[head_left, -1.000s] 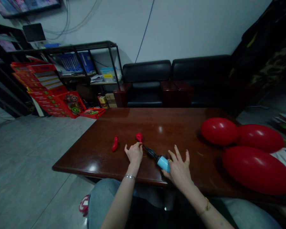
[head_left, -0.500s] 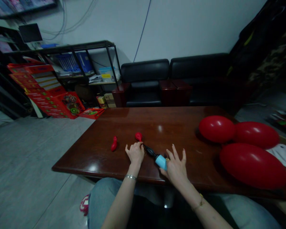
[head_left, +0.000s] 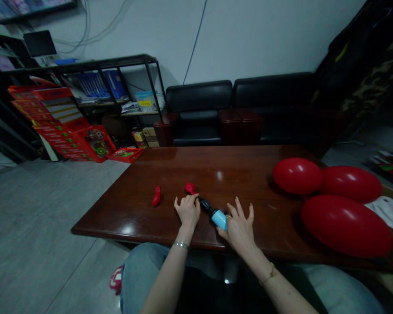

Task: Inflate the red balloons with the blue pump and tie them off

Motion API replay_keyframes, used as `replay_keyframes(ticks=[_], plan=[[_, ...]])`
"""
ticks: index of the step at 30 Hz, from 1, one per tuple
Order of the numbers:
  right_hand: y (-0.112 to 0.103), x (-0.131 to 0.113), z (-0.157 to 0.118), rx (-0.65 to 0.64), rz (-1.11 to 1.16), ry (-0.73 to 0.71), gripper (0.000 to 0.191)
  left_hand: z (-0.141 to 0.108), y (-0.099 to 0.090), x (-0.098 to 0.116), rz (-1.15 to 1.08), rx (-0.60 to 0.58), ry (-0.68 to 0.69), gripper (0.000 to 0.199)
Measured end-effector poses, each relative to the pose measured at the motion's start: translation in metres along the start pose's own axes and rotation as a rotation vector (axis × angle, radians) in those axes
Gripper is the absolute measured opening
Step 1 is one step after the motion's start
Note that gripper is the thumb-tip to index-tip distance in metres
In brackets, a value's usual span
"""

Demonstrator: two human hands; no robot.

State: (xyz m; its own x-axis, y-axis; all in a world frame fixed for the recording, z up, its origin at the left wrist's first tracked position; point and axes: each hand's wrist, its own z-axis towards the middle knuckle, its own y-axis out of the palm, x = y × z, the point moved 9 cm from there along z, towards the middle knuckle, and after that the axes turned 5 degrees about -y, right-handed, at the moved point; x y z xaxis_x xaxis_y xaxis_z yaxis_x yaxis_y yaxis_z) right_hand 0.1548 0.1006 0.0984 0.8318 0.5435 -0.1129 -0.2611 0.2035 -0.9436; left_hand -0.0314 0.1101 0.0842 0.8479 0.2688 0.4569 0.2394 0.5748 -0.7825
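My left hand (head_left: 188, 210) pinches the neck of a small red balloon (head_left: 190, 188) at the black tip of a hand pump. The pump (head_left: 219, 219), light blue with a black nozzle end, is gripped by my right hand (head_left: 239, 226) between thumb and index finger, the other fingers spread. Left of my hands another uninflated red balloon (head_left: 156, 196) lies on the brown table (head_left: 236, 163). Three inflated red balloons (head_left: 347, 226) rest together on the table's right side.
Behind the table stand black sofas (head_left: 199, 98) with wooden armrests. Red boxes (head_left: 65, 126) are stacked at the left by a metal shelf (head_left: 131, 62). A white cloth (head_left: 389, 211) lies at the right edge, beyond the inflated balloons.
My left hand has shifted slightly right, and my right hand slightly left with the pump. The small balloon at the nozzle sits a little lower and more tilted.
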Motion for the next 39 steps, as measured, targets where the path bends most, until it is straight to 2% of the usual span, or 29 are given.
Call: replay_keyframes(ticks=[3,6,11,15,19,23,29,34,39], plan=[[0.0,0.001,0.001,0.005,0.022,0.014,0.031,0.002,-0.003,-0.006,-0.121,0.004,-0.075,0.021],[-0.003,0.001,0.001,0.015,0.042,0.016,0.031,0.009,0.0,-0.022,-0.331,0.001,-0.256,0.02],[-0.007,0.0,0.0,0.075,0.067,0.006,0.028,0.017,0.022,-0.047,-0.735,0.005,-0.526,0.035],[-0.009,0.0,-0.002,0.141,0.068,0.005,0.026,0.016,0.042,-0.055,-1.01,-0.008,-0.642,0.04],[-0.012,-0.005,-0.003,0.189,0.056,-0.007,0.025,0.018,0.054,-0.039,-1.215,-0.133,-0.635,0.035],[-0.015,-0.013,-0.002,0.214,0.068,-0.025,0.025,0.021,0.056,-0.014,-1.447,-0.25,-0.636,0.038],[-0.017,-0.017,-0.002,0.236,0.116,-0.02,0.024,0.004,0.057,0.016,-2.017,-0.408,-0.824,0.028],[-0.017,-0.015,-0.002,0.231,0.135,-0.017,0.025,-0.01,0.052,0.025,-2.16,-0.425,-0.836,0.027],[-0.017,-0.012,-0.005,0.199,0.13,0.011,0.027,-0.006,0.049,0.031,-2.238,-0.477,-0.746,0.028]])
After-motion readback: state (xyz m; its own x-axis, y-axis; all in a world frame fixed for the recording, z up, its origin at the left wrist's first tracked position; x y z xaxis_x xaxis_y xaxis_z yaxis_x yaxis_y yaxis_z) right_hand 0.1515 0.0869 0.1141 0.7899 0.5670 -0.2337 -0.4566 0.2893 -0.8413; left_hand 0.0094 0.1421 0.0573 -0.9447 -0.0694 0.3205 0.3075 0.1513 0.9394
